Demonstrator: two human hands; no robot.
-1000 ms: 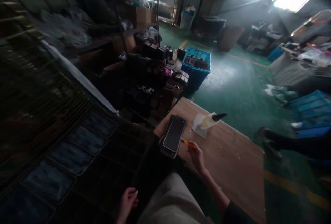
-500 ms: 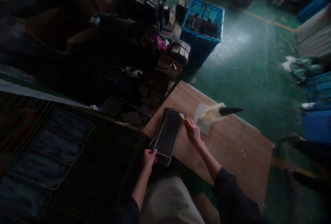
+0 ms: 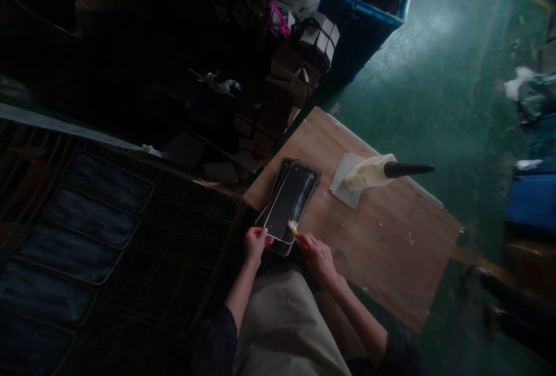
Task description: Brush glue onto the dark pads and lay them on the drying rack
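Observation:
A small stack of dark rounded-corner panels with pale edges lies on the wooden board. My left hand (image 3: 257, 241) pinches the near-left corner of the top panel (image 3: 284, 202). In my right hand (image 3: 316, 253) is a brush (image 3: 294, 230) with a yellow handle, its pale bristles touching the panel near its lower right. A wet whitish streak runs along the panel's right side. To the right, a cream bottle (image 3: 369, 173) with a long black nozzle lies over a pale square sheet (image 3: 346, 188).
The wooden board (image 3: 391, 248) is before me. On a dark rack at left lie several similar panels (image 3: 91, 216) with whitish smears. A blue crate (image 3: 360, 22) with dark items stands behind, beside piled dark bundles and a tied pale bundle (image 3: 319, 40). Blue bins (image 3: 532, 202) are at right.
My right hand has drawn the brush from the panel's far right corner down toward me, leaving a whitish streak. My left hand keeps its corner. The camera view has shifted.

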